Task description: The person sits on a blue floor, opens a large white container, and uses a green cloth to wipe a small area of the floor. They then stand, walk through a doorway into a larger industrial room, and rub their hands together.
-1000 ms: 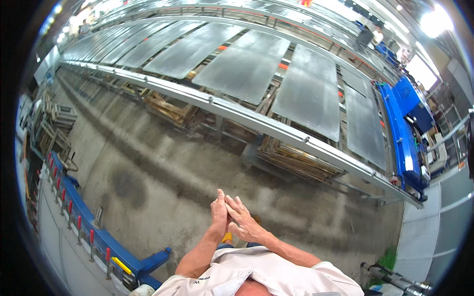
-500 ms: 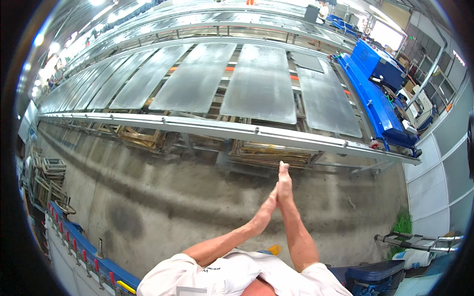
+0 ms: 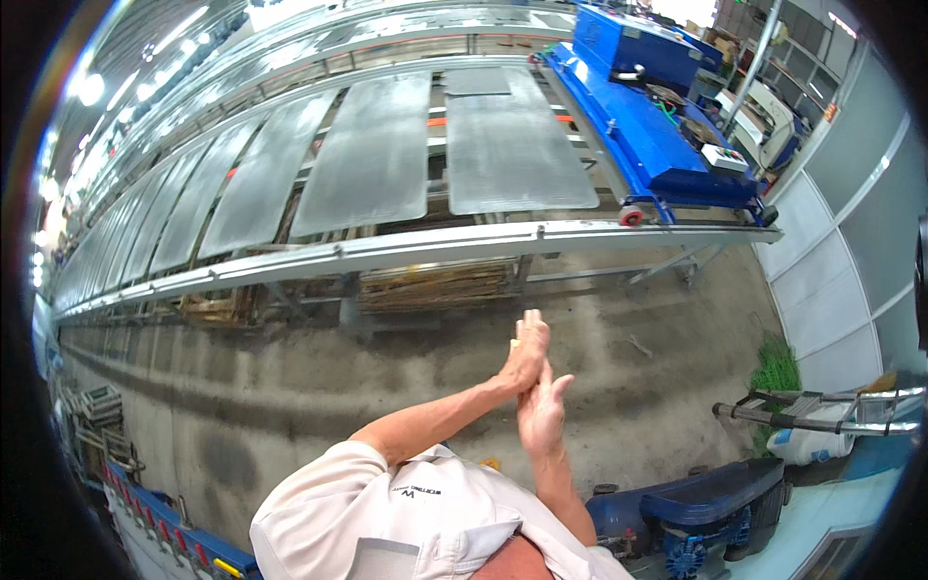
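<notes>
My left hand (image 3: 527, 356) points away from me over the concrete floor, its fingers stretched out. Against its heel and wrist lies my right hand (image 3: 543, 418), with the palm turned partly up and the thumb spread out. The two hands touch each other, and no object shows between them. The right fingertips are partly hidden behind the left hand. Beyond both hands runs a long metal-framed table (image 3: 406, 247) bearing a row of flat grey panels (image 3: 517, 155); neither hand reaches it.
A blue machine (image 3: 657, 145) on small wheels sits at the table's right end. Stacked frames (image 3: 440, 286) lie beneath the table. To my right are a folded metal stand (image 3: 822, 418), a green grass-like patch (image 3: 776, 365) and a dark blue wheeled cart (image 3: 715, 493). Red-handled clamps (image 3: 162, 532) line the lower left.
My view has swung right, bringing the blue machine nearer the middle. My hands, earlier pressed palm to palm, have slid along each other; the left now extends farther forward.
</notes>
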Demonstrator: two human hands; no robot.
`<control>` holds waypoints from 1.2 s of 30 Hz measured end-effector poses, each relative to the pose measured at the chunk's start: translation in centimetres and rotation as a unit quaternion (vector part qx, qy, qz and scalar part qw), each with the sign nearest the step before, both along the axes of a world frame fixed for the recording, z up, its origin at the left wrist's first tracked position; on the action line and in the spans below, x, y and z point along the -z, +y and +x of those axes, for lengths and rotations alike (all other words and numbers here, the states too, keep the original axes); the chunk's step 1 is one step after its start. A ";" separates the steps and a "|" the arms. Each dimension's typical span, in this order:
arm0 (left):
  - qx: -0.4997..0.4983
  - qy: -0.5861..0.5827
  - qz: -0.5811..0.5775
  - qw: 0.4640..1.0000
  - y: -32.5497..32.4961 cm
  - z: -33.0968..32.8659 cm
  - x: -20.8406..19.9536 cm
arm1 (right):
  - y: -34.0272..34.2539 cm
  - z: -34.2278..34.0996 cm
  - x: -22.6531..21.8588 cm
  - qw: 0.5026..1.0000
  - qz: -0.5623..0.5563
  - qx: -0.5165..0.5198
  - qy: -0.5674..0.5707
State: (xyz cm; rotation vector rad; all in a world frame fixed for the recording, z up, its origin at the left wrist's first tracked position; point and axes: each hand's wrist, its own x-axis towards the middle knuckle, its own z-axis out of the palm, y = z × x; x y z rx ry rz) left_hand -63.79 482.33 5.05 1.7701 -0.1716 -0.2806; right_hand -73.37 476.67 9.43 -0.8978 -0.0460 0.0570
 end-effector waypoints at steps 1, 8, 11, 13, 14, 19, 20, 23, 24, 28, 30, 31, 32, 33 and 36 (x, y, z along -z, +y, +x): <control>-0.027 0.029 -0.044 0.998 -0.7 2.2 2.3 | -0.5 0.4 -0.3 0.999 -0.049 0.012 -0.007; 0.195 0.139 -0.241 0.941 -12.5 1.1 -1.4 | -14.1 10.2 5.8 0.919 -0.273 0.267 0.095; 0.355 0.285 -0.292 0.841 -15.6 4.7 3.4 | -20.5 14.2 4.6 0.874 -0.265 0.361 0.188; 0.484 0.277 -0.303 0.773 -18.9 8.8 0.0 | -26.7 15.3 6.8 0.867 -0.144 0.410 0.243; 0.529 0.285 -0.263 0.755 -20.2 10.5 0.7 | -28.3 15.0 6.2 0.893 -0.073 0.385 0.220; 0.501 0.354 -0.301 0.730 -27.9 14.2 -1.8 | -33.5 15.2 4.8 0.901 0.021 0.406 0.153; 0.476 0.302 -0.277 0.778 -29.1 14.9 -2.2 | -34.6 15.3 6.2 0.905 0.025 0.404 0.133; 0.414 0.149 -0.212 0.873 -33.0 16.9 -4.1 | -35.8 17.2 5.1 0.909 -0.051 0.396 0.119; 0.443 0.147 -0.197 0.862 -34.9 17.5 -3.6 | -37.6 17.6 5.7 0.912 -0.057 0.393 0.102; 0.527 0.093 -0.112 0.837 -42.4 18.5 -2.9 | -43.6 19.1 6.7 0.884 0.132 0.443 0.065; 0.517 0.002 -0.058 0.854 -46.6 18.2 -0.5 | -47.3 20.1 6.8 0.902 0.122 0.408 0.075; 0.513 -0.031 -0.068 0.855 -49.2 17.3 0.2 | -50.0 19.9 6.6 0.909 0.110 0.395 0.077; 0.518 -0.054 -0.067 0.851 -51.6 16.8 -0.4 | -52.8 19.8 6.4 0.913 0.102 0.388 0.078; 0.523 -0.080 -0.064 0.846 -53.8 16.9 -1.4 | -55.7 19.7 6.2 0.917 0.094 0.379 0.077; 0.528 -0.068 -0.089 0.842 -60.1 17.3 -4.1 | -62.2 19.6 6.1 0.926 0.087 0.360 0.069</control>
